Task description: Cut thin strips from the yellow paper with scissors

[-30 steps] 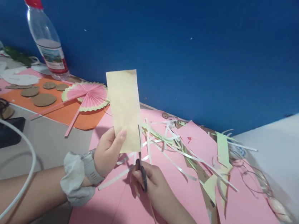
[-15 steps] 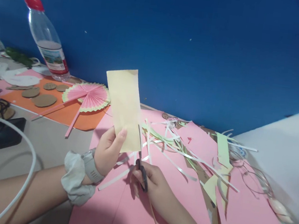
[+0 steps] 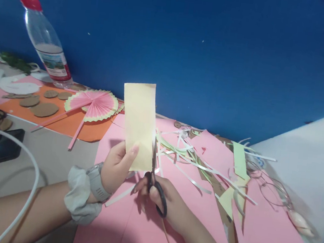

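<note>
A pale yellow paper rectangle (image 3: 139,119) stands upright in my left hand (image 3: 117,167), pinched near its lower edge between thumb and fingers. My right hand (image 3: 167,204) holds dark scissors (image 3: 159,195), with fingers in the handles. Their blades point up along the paper's right edge; whether they touch it I cannot tell. Under both hands lies pink paper (image 3: 108,232). White and green paper strips (image 3: 187,155) are tangled behind and right of the scissors.
Left of the pink sheet, a pink folded fan (image 3: 96,104) and cardboard discs (image 3: 44,109) rest on orange paper (image 3: 90,132). A bottle (image 3: 51,54) stands by the blue wall. A white cable (image 3: 33,161) arcs over my left forearm. Wire loops (image 3: 276,193) lie at right.
The yellow paper has shifted slightly right and down in view and is more upright. The scissors' handles have turned and spread apart. The surroundings have slid slightly left.
</note>
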Motion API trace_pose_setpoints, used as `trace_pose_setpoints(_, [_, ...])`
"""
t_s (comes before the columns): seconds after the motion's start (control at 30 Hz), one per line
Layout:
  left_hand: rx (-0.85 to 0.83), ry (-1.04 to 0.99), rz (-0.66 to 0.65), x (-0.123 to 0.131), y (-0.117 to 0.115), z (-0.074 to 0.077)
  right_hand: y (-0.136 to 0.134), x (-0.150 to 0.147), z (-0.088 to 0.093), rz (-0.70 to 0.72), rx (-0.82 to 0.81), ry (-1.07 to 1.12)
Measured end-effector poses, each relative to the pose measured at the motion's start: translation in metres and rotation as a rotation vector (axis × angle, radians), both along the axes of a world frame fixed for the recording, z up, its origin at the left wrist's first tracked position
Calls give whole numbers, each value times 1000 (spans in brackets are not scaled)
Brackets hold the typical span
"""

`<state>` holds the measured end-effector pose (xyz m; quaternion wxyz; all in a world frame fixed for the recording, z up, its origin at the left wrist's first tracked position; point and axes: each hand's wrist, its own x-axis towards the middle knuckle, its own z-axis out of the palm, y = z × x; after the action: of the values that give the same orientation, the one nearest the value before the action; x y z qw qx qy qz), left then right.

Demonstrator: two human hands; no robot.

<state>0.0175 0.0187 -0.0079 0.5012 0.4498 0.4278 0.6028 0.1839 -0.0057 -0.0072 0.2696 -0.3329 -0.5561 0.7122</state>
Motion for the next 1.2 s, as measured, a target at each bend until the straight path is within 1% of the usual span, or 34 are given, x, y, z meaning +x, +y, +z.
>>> trace_pose_setpoints(0.1, [32,11,-73,0,-1,0,0,2,-1,7,17,-9])
trace_pose_setpoints(0.23, [-7,-75,-264,2,-5,3,0,2,0,5,41,-14])
trace_pose_setpoints(0.3, [-6,-90,-315,2,-6,4,0,2,1,-2,68,-6])
trace_pose_setpoints(0.43, [29,-20,-293,1,-7,4,0,2,2,-9,124,-10])
trace_pose_setpoints(0.6, [3,3,-288,0,-9,0,1,2,2,-33,149,-38])
trace_pose_setpoints(0.7, [7,53,-237,0,-9,0,1,2,2,-38,153,-30])
trace_pose_setpoints(0.77, [15,84,-227,1,-9,1,2,1,2,-43,160,-19])
trace_pose_setpoints(0.93, [-51,43,-339,2,-12,4,2,0,5,-58,163,-2])
trace_pose_setpoints(1.07, [-90,-16,-408,2,-15,3,2,0,8,-54,223,20])
trace_pose_setpoints(1.2, [-92,-43,-458,2,-15,1,2,0,9,-55,257,4])
